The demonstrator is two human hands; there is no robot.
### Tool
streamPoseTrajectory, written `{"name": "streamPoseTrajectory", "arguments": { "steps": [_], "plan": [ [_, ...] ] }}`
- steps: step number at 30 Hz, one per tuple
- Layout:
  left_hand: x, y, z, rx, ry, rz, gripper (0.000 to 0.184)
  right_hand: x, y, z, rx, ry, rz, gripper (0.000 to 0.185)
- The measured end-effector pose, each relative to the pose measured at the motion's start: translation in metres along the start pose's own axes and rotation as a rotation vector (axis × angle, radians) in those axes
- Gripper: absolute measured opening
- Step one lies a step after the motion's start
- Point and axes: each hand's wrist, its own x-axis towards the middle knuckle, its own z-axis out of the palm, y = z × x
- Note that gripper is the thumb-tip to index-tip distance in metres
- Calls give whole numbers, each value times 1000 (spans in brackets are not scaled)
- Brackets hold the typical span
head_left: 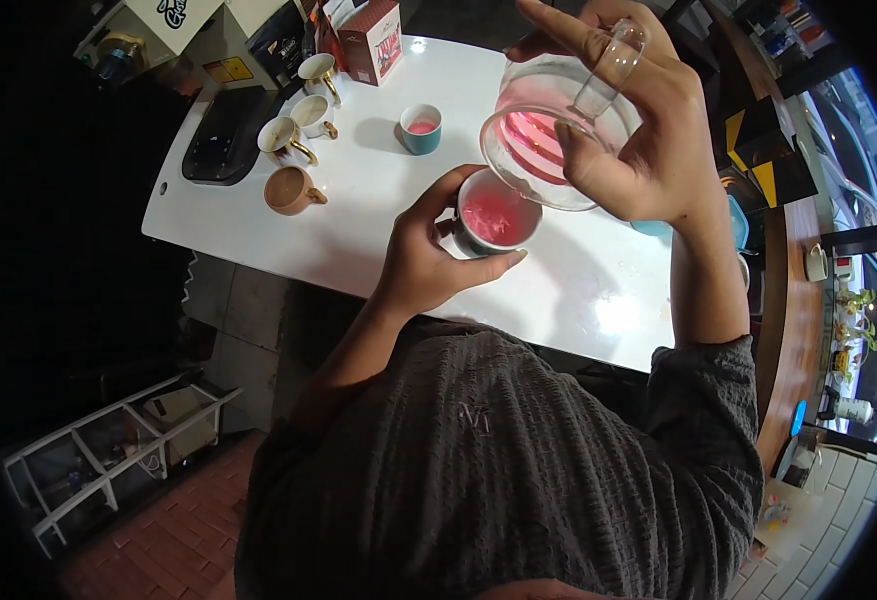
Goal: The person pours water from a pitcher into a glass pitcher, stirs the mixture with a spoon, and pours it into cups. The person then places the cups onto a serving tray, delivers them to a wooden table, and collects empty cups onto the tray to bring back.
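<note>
My left hand (pixel 433 247) is wrapped round a dark cup (pixel 500 212) with a pale inside, which holds pink liquid with a ruffled surface. Above and to the right of it, my right hand (pixel 639 130) grips the clear handle of a glass pitcher (pixel 531 150). The pitcher is tilted, its rim over the cup, and pink liquid shows inside. Whether a stream runs between them cannot be made out. Beyond the cup, a small teal cup (pixel 421 130) with a little pink liquid stands on the white table (pixel 359 225).
Several white mugs with gold handles (pixel 316 116) and a brown cup (pixel 290 190) stand at the left, beside a black tray (pixel 227 135). A red and white box (pixel 372 42) is at the back. Blue items sit partly hidden behind my right forearm. A wooden counter (pixel 792 300) runs along the right.
</note>
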Motion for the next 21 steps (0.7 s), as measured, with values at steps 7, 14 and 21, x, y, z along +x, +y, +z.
{"name": "streamPoseTrajectory", "arguments": {
  "steps": [7, 14, 21],
  "plan": [
    [-2, 0, -1, 19, 6, 37, 72, 5, -9, -6, -9, -72, 33, 64],
    [-5, -1, -4, 11, -5, 27, 73, 1, -5, 1, 12, -34, 16, 62],
    [-6, -5, -8, 13, -10, 42, 77, 11, -21, 1, 9, -43, 69, 60]
  ]
}}
